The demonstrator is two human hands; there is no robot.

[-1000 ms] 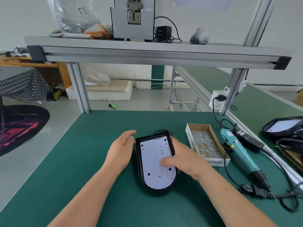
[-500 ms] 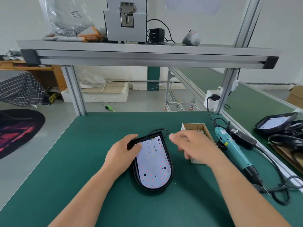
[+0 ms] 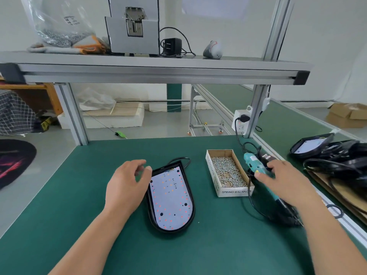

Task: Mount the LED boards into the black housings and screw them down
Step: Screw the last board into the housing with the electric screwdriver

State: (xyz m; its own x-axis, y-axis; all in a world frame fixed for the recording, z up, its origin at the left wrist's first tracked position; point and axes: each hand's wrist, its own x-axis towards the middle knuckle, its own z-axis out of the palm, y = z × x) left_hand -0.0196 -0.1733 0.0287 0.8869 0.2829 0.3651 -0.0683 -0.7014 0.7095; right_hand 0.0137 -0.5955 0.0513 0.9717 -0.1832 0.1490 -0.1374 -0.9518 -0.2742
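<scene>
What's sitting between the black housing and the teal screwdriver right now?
An open cardboard box of screws stands there, with bare green mat between it and the black housing; head view.

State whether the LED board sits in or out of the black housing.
In: the LED board lies flat within the black housing, rim visible around it.

Two hands, the left hand and the right hand. Two black housings, each holding one LED board: the near housing with the near board, the far housing with the far board. One electric screwdriver. One cardboard box of screws, too many to count
</scene>
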